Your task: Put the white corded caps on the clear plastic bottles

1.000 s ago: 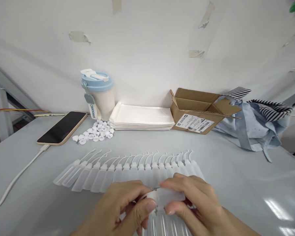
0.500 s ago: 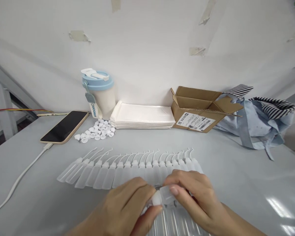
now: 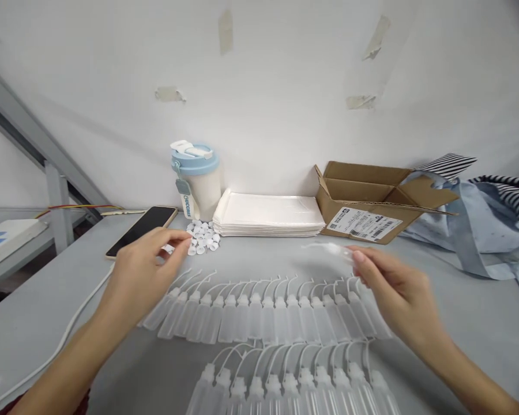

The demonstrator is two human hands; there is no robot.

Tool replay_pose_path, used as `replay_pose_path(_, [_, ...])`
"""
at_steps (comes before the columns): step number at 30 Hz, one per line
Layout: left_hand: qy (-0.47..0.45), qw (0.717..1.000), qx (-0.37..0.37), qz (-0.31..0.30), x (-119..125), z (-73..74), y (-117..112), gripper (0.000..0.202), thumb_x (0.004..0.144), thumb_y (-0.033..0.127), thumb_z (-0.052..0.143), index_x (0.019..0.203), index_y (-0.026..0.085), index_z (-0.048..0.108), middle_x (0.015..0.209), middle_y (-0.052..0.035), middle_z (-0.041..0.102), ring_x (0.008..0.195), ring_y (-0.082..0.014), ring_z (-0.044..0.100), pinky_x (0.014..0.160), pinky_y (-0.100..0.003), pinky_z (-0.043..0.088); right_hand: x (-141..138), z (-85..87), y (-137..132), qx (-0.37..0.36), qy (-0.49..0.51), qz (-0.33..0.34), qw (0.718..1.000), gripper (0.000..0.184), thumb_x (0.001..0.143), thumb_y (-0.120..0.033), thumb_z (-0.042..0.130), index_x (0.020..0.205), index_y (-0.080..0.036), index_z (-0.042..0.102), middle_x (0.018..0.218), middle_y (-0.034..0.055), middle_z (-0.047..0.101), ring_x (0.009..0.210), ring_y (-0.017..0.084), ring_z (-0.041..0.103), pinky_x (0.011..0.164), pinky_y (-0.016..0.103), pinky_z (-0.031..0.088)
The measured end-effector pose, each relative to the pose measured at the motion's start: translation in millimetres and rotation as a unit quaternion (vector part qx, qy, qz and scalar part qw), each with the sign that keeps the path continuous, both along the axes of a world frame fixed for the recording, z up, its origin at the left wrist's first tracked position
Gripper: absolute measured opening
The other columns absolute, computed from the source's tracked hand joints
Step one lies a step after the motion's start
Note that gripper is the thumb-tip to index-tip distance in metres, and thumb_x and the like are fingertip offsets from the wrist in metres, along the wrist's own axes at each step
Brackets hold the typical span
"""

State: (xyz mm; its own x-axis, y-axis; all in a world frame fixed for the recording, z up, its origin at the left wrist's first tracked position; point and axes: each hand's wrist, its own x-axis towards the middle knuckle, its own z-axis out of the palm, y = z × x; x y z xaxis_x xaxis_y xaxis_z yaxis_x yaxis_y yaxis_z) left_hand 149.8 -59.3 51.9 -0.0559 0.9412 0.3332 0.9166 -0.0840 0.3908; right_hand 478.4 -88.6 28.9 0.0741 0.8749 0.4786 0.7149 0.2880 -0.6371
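Over the pile of small white caps [image 3: 202, 237] at the back left is my left hand [image 3: 145, 265]. Its thumb and forefinger pinch together at the pile's edge; whatever lies between the tips is too small to make out. My right hand [image 3: 393, 288], raised at the right, grips a translucent squeeze bottle [image 3: 335, 249] with a thin bent spout pointing left. That bottle is blurred and its body is mostly hidden by the fingers. Between the hands lies a row of similar spouted bottles [image 3: 281, 317], with a second row of bottles [image 3: 292, 389] nearer me.
A stack of white padded envelopes [image 3: 270, 213] stands by the wall, between a blue-lidded cup [image 3: 205, 184] and an open cardboard box [image 3: 365, 216]. A phone [image 3: 142, 225] with a white cable [image 3: 75, 317] lies left. A blue cloth bag [image 3: 480, 230] sits at the right.
My hands have parted from above the near bottles. The left has moved to the caps, the right up and rightward with a bottle. The view has shifted, showing more of the near row.
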Motion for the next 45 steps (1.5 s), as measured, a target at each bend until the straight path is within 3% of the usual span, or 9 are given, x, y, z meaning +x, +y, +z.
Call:
replay_pose_path(4, [0.086, 0.995, -0.047, 0.012, -26, -5.9, 15, 0.027, 0.089, 0.034, 0.045, 0.094, 0.018, 0.066, 0.101, -0.0021, 0.069, 0.074, -0.0179, 0.063, 0.07, -0.026, 0.046, 17, -8.9, 22, -0.073, -0.014, -0.072, 0.995, 0.041, 0.088, -0.047, 0.045, 0.097, -0.017, 0.072, 0.083, 0.0069, 0.072, 0.068, 0.022, 0.065, 0.057, 0.03, 0.051])
replay_pose_path(8, [0.097, 0.994, -0.033, 0.038, -37, -19.8, 24, 0.031, 0.09, 0.033, 0.041, 0.094, 0.016, 0.067, 0.107, -0.0051, 0.068, 0.08, -0.0215, 0.064, 0.079, -0.031, 0.047, 33, -20.2, 35, -0.13, -0.05, -0.079, 0.987, 0.047, 0.087, -0.047, 0.044, 0.107, -0.013, 0.07, 0.11, 0.0124, 0.071, 0.09, 0.029, 0.067, 0.07, 0.038, 0.053])
replay_pose_path(11, [0.099, 0.993, -0.025, 0.055, -40, -29.6, 30, 0.032, 0.09, 0.031, 0.04, 0.097, 0.014, 0.067, 0.11, -0.0064, 0.067, 0.084, -0.0234, 0.064, 0.083, -0.034, 0.046, 42, -28.0, 40, -0.127, -0.078, -0.08, 0.986, 0.045, 0.087, -0.044, 0.045, 0.109, -0.014, 0.07, 0.115, 0.0125, 0.07, 0.093, 0.03, 0.066, 0.071, 0.039, 0.053])
replay_pose_path(17, [0.108, 0.992, -0.047, 0.046, -40, -30.8, 33, 0.033, 0.089, 0.033, 0.041, 0.094, 0.016, 0.069, 0.104, -0.0068, 0.07, 0.085, -0.0262, 0.066, 0.079, -0.034, 0.047, 41, -30.8, 41, -0.134, -0.136, -0.067, 0.979, 0.044, 0.084, -0.042, 0.047, 0.105, -0.013, 0.073, 0.091, 0.0095, 0.076, 0.055, 0.02, 0.06, 0.06, 0.035, 0.051])
replay_pose_path(24, [0.114, 0.99, -0.076, 0.018, -37, -24.0, 30, 0.028, 0.083, 0.03, 0.044, 0.084, 0.021, 0.07, 0.095, -0.0089, 0.074, 0.086, -0.0285, 0.068, 0.075, -0.034, 0.048, 38, -24.3, 39, -0.154, -0.086, -0.078, 0.981, 0.04, 0.077, -0.035, 0.052, 0.1, -0.012, 0.074, 0.066, 0.006, 0.073, 0.057, 0.023, 0.065, 0.061, 0.036, 0.051])
replay_pose_path(30, [0.102, 0.99, -0.091, 0.03, -35, -23.4, 29, 0.026, 0.081, 0.031, 0.046, 0.085, 0.022, 0.07, 0.086, -0.0076, 0.074, 0.074, -0.0263, 0.068, 0.069, -0.034, 0.048, 38, -24.9, 39, -0.144, -0.069, -0.086, 0.983, 0.034, 0.079, -0.028, 0.05, 0.102, -0.014, 0.07, 0.085, 0.0093, 0.076, 0.078, 0.026, 0.072, 0.074, 0.037, 0.054])
replay_pose_path(35, [0.106, 0.987, -0.111, 0.042, -36, -25.7, 29, 0.03, 0.081, 0.032, 0.048, 0.093, 0.019, 0.071, 0.081, -0.009, 0.073, 0.078, -0.0289, 0.067, 0.07, -0.035, 0.047, 36, -21.9, 37, -0.122, -0.054, -0.092, 0.987, 0.028, 0.079, -0.028, 0.05, 0.096, -0.016, 0.069, 0.109, 0.0114, 0.07, 0.072, 0.023, 0.073, 0.071, 0.037, 0.056])
replay_pose_path(40, [0.114, 0.982, -0.133, 0.063, -34, -24.8, 30, 0.031, 0.08, 0.03, 0.05, 0.098, 0.017, 0.071, 0.076, -0.0078, 0.072, 0.079, -0.0296, 0.067, 0.067, -0.033, 0.046, 33, -14.7, 32, -0.088, -0.056, -0.071, 0.992, 0.025, 0.078, -0.038, 0.052, 0.084, -0.019, 0.067, 0.098, 0.0101, 0.07, 0.074, 0.025, 0.071, 0.063, 0.036, 0.056])
replay_pose_path(45, [0.113, 0.985, -0.115, 0.057, -26, -14.8, 21, 0.035, 0.086, 0.036, 0.043, 0.103, 0.017, 0.068, 0.072, -0.0032, 0.066, 0.074, -0.0242, 0.064, 0.067, -0.029, 0.043, 28, 4.6, 18, -0.116, -0.104, -0.05, 0.987, 0.028, 0.079, -0.043, 0.051, 0.073, -0.02, 0.065, 0.084, 0.0073, 0.068, 0.069, 0.023, 0.066, 0.057, 0.035, 0.05])
